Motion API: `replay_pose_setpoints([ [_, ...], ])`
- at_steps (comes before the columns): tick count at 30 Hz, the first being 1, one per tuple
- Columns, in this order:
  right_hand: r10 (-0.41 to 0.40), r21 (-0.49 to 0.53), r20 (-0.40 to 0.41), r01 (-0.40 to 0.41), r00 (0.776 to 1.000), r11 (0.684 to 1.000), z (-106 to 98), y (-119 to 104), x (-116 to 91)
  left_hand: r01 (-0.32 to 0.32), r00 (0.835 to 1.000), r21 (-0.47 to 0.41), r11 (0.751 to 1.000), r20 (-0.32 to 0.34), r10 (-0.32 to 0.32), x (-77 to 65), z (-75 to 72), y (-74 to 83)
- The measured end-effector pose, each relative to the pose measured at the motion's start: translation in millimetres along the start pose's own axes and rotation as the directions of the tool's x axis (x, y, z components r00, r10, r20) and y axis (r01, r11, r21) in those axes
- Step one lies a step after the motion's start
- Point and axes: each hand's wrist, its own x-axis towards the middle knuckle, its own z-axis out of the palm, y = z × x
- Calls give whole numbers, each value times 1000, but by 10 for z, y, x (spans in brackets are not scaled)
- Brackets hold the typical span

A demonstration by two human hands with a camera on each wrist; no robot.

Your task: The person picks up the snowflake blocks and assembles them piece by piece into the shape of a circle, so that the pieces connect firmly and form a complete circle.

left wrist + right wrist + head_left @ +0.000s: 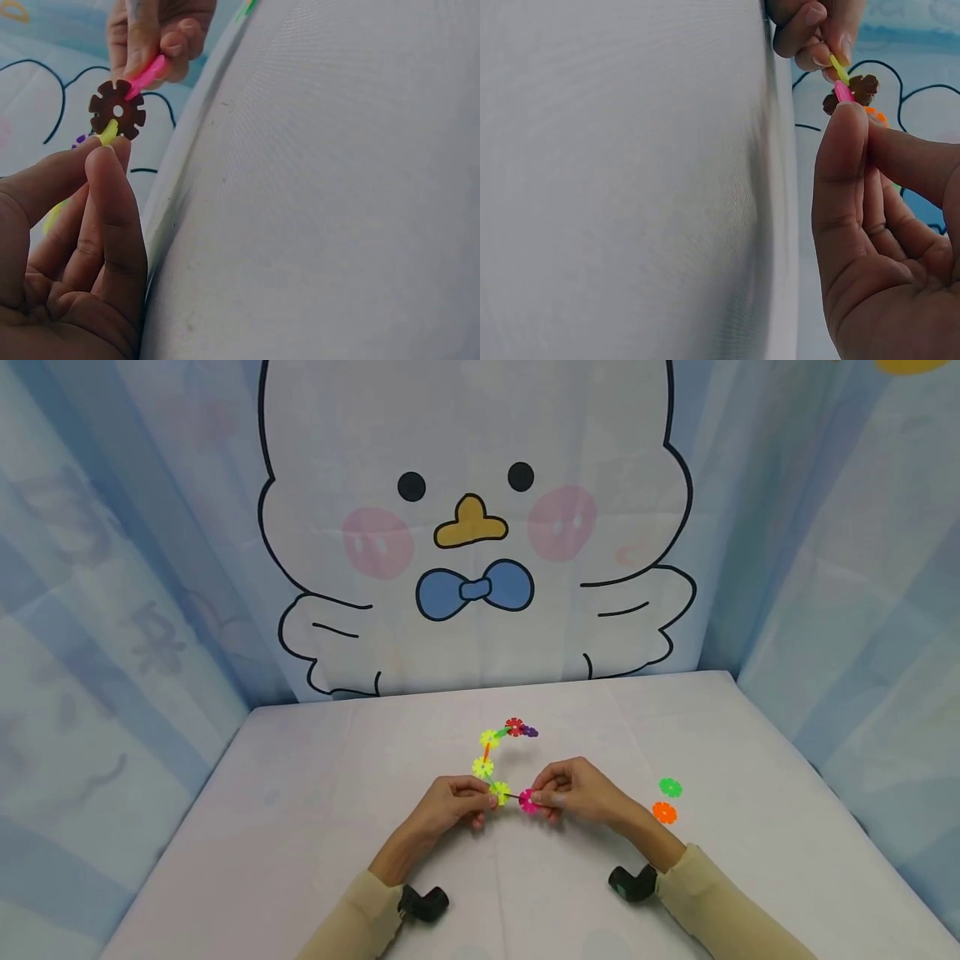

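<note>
A curved chain of notched plastic discs runs away from the hands, with a yellow disc, another yellow disc, a red disc and a purple disc along it. My left hand pinches the near yellow disc between thumb and finger. A brown disc sits edge-on between that one and a pink disc, slotted to the yellow and meeting the pink at its rim. My right hand pinches the pink disc between thumb and fingertips.
On the white-covered table, a green disc and an orange disc lie to the right of the right hand. Behind the table hangs a curtain with a cartoon bird. Black wrist devices sit at both cuffs.
</note>
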Motion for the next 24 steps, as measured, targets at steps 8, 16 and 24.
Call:
replay_pose_setpoints([
  [8, 33, 77, -38, -30, 999, 997, 60, -33, -7, -33, 999, 14, 999, 31, 33, -7, 44, 2],
  [16, 26, 83, -48, -22, 999, 996, 172, -68, -15, -75, 994, 83, 994, 86, 68, -15, 91, -2],
  [24, 22, 33, -59, -20, 998, 999, 258, -96, -5, -94, 993, 105, 990, 80, 85, -35, 86, -3],
])
